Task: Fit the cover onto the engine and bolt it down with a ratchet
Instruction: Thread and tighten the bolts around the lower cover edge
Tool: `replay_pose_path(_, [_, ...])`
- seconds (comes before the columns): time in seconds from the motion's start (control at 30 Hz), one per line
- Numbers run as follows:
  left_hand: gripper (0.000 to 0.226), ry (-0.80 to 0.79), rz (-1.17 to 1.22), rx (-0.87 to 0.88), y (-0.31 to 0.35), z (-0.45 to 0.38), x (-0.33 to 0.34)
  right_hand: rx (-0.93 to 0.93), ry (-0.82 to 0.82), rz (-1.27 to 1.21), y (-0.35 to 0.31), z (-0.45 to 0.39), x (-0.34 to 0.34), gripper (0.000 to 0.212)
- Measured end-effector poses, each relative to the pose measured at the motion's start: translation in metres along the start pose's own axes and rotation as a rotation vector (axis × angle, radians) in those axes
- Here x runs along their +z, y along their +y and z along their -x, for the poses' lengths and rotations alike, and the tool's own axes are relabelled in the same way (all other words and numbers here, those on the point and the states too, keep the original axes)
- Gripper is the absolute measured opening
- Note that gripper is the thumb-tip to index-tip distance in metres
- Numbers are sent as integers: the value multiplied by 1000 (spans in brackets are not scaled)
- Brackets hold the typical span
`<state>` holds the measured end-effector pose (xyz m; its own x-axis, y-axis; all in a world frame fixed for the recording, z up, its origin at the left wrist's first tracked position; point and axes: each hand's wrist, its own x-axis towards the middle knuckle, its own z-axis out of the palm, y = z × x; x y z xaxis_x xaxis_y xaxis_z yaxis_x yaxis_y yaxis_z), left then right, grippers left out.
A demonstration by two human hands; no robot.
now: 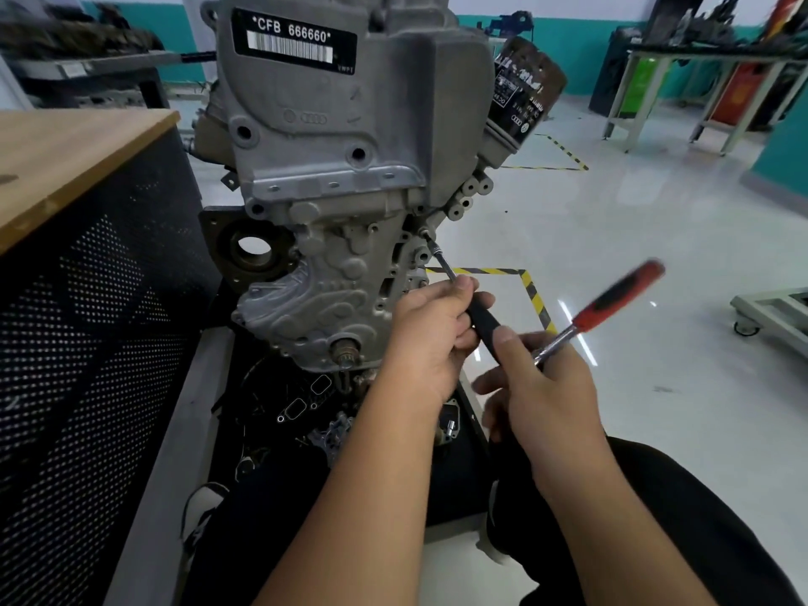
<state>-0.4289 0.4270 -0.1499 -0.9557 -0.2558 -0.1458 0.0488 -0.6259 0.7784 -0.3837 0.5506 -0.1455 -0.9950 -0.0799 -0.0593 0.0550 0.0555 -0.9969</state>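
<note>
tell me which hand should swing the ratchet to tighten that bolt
Right. The right hand already holds the ratchet at its head end, while the left hand grips the black extension seated on the bolt.

1. the black plate [294, 40] on top of my engine [332, 168] reads "*cfb 666660*" above a white barcode.
2. four linked rings are cast into the engine housing.
3. the oil filter [522, 96] label carries rings; its print is unreadable.
</note>
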Motion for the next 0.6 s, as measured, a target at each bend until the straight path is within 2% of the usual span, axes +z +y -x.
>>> replay_pose_path(0.03, [17, 9, 14, 5, -1, 0, 3, -205, 73, 244, 2, -3, -1, 15])
replay_pose_path(0.07, [17, 15, 21, 6, -2, 0, 4, -329, 87, 364, 5, -5, -1, 12])
replay_pose_path(0.1, [19, 17, 15, -1, -1, 0, 4, -345, 80, 369, 8, -6, 0, 11])
replay_pose_path(0.13, [21, 15, 9, -17, 0, 0, 3, -249, 52, 241, 8, -5, 4, 10])
replay_pose_path(0.17, [24, 13, 15, -39, 3, -1, 1, -69, 0, 7, 5, -2, 6, 14])
replay_pose_path(0.23, [28, 14, 74, -76, 12, -7, -3, 384, -220, -557, -3, 3, 7, 24])
replay_pose_path(0.27, [27, 21, 89, -87, 18, -11, -5, 554, -325, -792, -8, 5, 6, 29])
replay_pose_path(0.3, [26, 33, 76, -101, 25, -16, -5, 645, -387, -945, -10, 6, 5, 34])
replay_pose_path(0.33, [24, 53, 42, -119, 32, -22, -4, 656, -404, -979, -9, 5, 4, 37])
replay_pose_path(0.37, [23, 80, -3, -134, 38, -27, -3, 601, -370, -889, -7, 3, 4, 36])
replay_pose_path(0.4, [24, 109, -48, -143, 43, -33, -1, 480, -291, -689, -5, 2, 5, 33])
replay_pose_path(0.47, [28, 147, -104, -149, 50, -44, 2, 129, -107, -198, -1, 3, 8, 23])
replay_pose_path(0.53, [30, 149, -119, -157, 52, -50, 4, -191, 43, 180, 3, -1, 8, 13])
replay_pose_path(0.6, [29, 132, -89, -171, 50, -55, 2, -379, 130, 488, 7, -5, 6, 27])
